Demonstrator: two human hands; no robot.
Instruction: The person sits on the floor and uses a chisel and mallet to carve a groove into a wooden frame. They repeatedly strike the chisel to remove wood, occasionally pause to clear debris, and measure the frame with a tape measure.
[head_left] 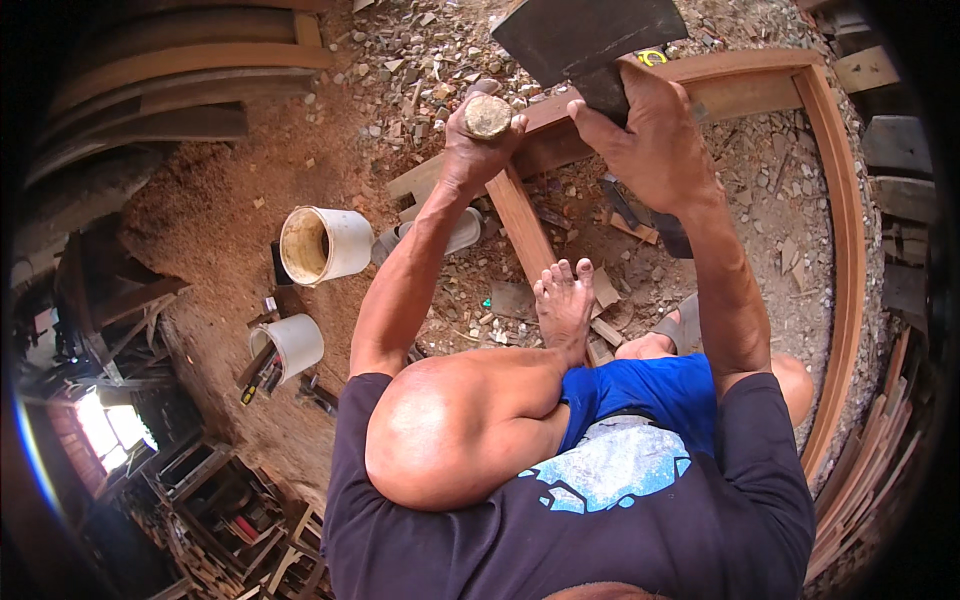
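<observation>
My left hand (478,150) is wrapped round an upright wooden handle (488,117), whose worn, pale round end faces up. Whatever lies below that handle is hidden by the fist. In my right hand (662,140) is a dark mallet (590,38) with a wide, flat-sided head, held raised just right of the left fist. Beneath both hands runs a reddish wooden frame (835,200), with a crosspiece (522,222) slanting toward me. My bare foot (565,305) rests at the near end of that crosspiece.
Two white buckets stand to the left; the nearer bucket (300,343) has tools beside it, the farther bucket (345,244) lies tilted. A yellow tape measure (653,57) is behind the frame. Planks (190,75) are stacked far left, and more boards (870,470) line the right. Rubble covers the ground.
</observation>
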